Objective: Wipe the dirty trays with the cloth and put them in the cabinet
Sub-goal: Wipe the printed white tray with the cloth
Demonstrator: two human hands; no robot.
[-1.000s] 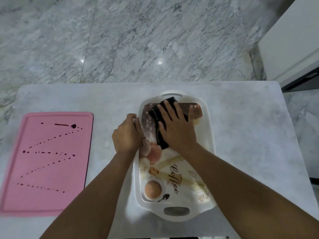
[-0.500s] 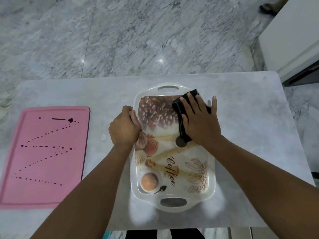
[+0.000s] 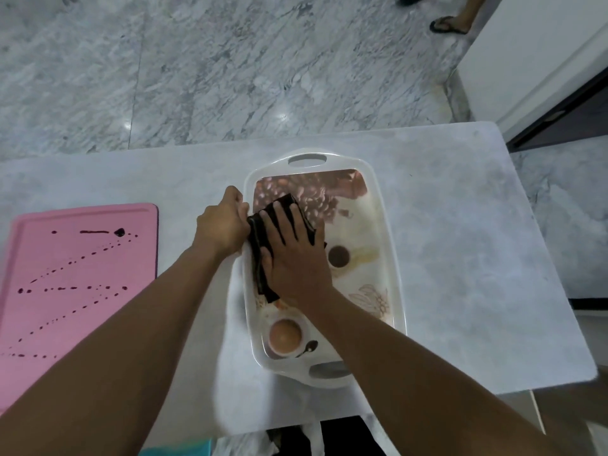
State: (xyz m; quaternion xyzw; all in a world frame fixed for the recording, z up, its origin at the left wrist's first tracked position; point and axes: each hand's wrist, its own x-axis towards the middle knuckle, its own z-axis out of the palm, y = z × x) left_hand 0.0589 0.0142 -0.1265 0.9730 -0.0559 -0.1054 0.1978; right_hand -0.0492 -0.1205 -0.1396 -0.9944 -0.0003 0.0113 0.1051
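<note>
A white tray (image 3: 388, 225) with a coffee picture and two handle slots lies lengthwise on the marble table. My right hand (image 3: 296, 255) presses a dark folded cloth (image 3: 260, 238) flat on the tray's left half, fingers spread and straight. Beside it, my left hand (image 3: 223, 223) grips the tray's left rim. A pink tray (image 3: 79, 284) with lines of dark sauce drops lies at the table's left.
The grey marble table (image 3: 460, 245) ends close on the right and at the front. A white cabinet (image 3: 539, 54) with a dark gap stands at the far right. A person's foot in a sandal (image 3: 449, 24) stands on the marble floor beyond.
My right hand has slid the cloth from the tray's far right part to its left side, next to my left hand. The camera view has shifted a little.
</note>
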